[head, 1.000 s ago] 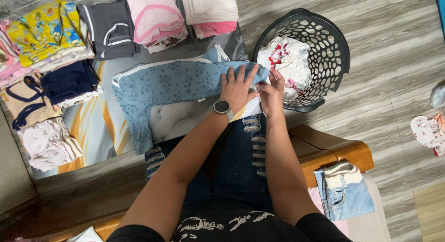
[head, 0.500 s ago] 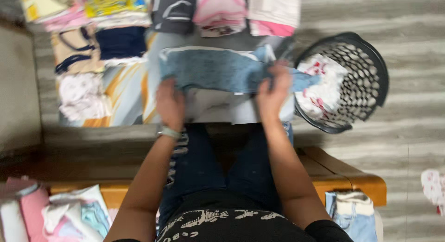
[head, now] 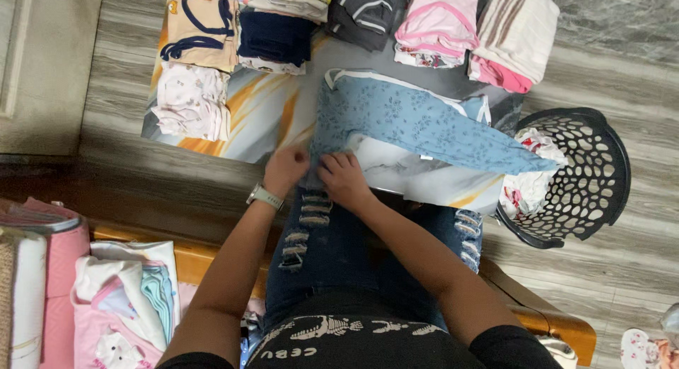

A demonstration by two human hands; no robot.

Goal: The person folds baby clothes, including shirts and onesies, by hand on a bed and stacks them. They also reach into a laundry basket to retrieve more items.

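Both hands, left hand (head: 285, 169) and right hand (head: 341, 178), have come together from wide apart, fingers (head: 332, 164) closed pinching the near corner of the blue floral garment (head: 417, 125), which stretches beyond them toward the black laundry basket (head: 601, 192).

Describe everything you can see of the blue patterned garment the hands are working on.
The blue garment is soft, light blue fabric with a small darker floral print and a pale lining showing at its upper left edge. It lies spread flat on a marbled mat, running diagonally from near the knees toward the black laundry basket, where its narrow end tapers over the rim. The left hand and right hand press its near left end side by side.
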